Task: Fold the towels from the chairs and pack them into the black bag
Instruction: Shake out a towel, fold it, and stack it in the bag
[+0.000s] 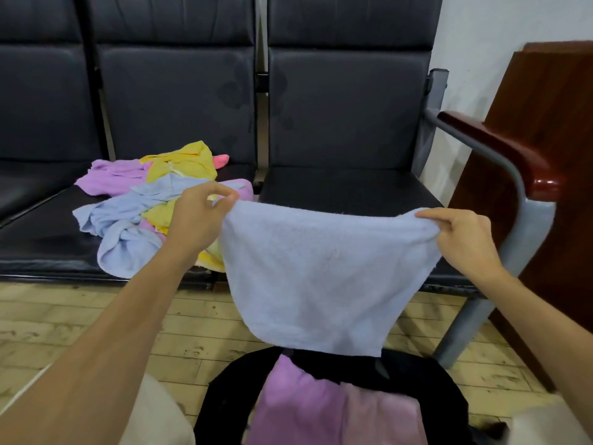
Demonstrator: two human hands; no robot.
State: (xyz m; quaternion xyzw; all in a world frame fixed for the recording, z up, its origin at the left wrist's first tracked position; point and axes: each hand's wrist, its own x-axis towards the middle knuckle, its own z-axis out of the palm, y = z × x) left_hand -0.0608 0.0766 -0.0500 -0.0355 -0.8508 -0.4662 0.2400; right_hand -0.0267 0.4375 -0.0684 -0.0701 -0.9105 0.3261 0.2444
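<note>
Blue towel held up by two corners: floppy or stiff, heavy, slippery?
Probably floppy: the towel sags between the left hand and right hand, its lower edge hanging in a curve. Likely light: pinches at two corners carry it. The terry surface looks rough, so it seems unlikely to slip.

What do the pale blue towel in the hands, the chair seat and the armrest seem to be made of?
The pale blue towel looks like terry cloth, probably cotton: matte, fuzzy nap. The chair seat is black leather or imitation, unclear which: smooth, dull sheen. The armrest looks like reddish-brown wood under glossy varnish: bright highlight at its end.
</note>
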